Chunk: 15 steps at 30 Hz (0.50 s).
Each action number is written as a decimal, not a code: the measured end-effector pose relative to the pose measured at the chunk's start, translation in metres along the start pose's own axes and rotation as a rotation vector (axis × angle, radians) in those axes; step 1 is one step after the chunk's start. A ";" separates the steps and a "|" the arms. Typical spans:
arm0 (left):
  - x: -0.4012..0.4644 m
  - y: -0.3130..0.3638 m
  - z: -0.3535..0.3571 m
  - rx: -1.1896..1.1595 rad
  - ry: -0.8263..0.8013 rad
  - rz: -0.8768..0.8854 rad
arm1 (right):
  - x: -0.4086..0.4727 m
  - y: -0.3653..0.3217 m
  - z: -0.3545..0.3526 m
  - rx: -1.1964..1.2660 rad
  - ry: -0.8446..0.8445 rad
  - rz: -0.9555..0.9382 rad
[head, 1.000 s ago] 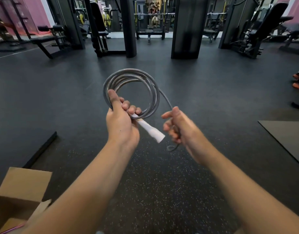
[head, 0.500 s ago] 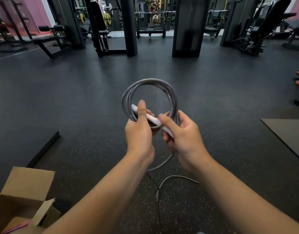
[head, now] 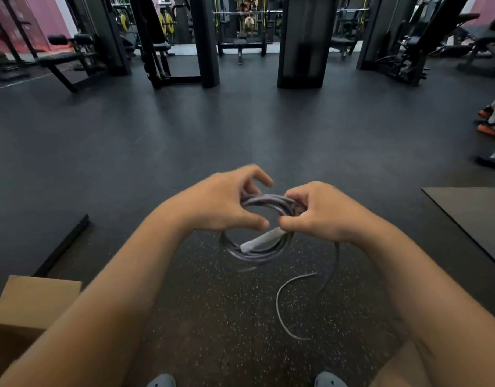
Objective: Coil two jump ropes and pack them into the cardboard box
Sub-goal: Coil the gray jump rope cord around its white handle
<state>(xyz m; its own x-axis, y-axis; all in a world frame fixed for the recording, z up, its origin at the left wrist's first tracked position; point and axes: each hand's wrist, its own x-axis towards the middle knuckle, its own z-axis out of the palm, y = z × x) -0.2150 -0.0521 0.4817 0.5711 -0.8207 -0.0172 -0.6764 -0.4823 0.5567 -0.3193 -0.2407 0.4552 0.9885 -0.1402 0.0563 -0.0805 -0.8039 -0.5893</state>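
Two hands at chest height on grey jump rope coil point(head: 257, 254). Left hand point(head: 221, 205) curled round far loops, right hand point(head: 319, 213) pinching loops near white handle point(head: 261, 240). Loose tail point(head: 285, 297) trails to floor. Rope looks light, springy, slick; best gripped across bundled loops. Cardboard box point(head: 31, 300) lower left.

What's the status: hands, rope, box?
Both hands, left and right, grip the rope coil. Loose tail trails on the floor. Box at lower left, path clear.
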 end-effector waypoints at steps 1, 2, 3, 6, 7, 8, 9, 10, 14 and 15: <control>0.003 0.006 0.008 0.102 -0.015 0.011 | 0.000 0.000 0.001 -0.001 -0.016 -0.008; 0.006 0.010 0.016 0.173 -0.022 0.009 | 0.000 -0.001 0.001 0.002 -0.024 -0.014; 0.009 0.012 0.022 0.199 -0.027 -0.004 | -0.001 -0.001 0.000 0.018 -0.031 -0.018; 0.015 0.008 0.027 0.046 -0.057 -0.059 | -0.002 0.000 -0.002 0.178 -0.074 0.003; 0.016 0.005 0.027 -0.013 -0.068 -0.065 | -0.002 0.001 -0.003 0.226 -0.089 0.012; 0.017 0.002 0.026 -0.061 -0.076 -0.060 | -0.002 0.001 -0.003 0.265 -0.100 0.015; 0.016 0.000 0.026 -0.102 -0.081 -0.042 | -0.002 0.001 -0.003 0.308 -0.101 0.005; 0.015 0.000 0.026 -0.145 -0.090 -0.016 | -0.002 -0.001 -0.003 0.364 -0.088 -0.013; 0.008 -0.005 0.021 -0.464 -0.018 0.037 | 0.004 0.006 -0.011 0.756 0.062 0.010; 0.007 -0.007 0.019 -0.586 0.024 0.024 | 0.005 0.009 -0.014 0.822 0.113 0.045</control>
<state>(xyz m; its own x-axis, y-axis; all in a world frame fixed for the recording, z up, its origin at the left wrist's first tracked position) -0.2148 -0.0606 0.4614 0.5739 -0.8188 0.0162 -0.3232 -0.2082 0.9231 -0.3165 -0.2561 0.4615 0.9643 -0.2546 0.0732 0.0426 -0.1238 -0.9914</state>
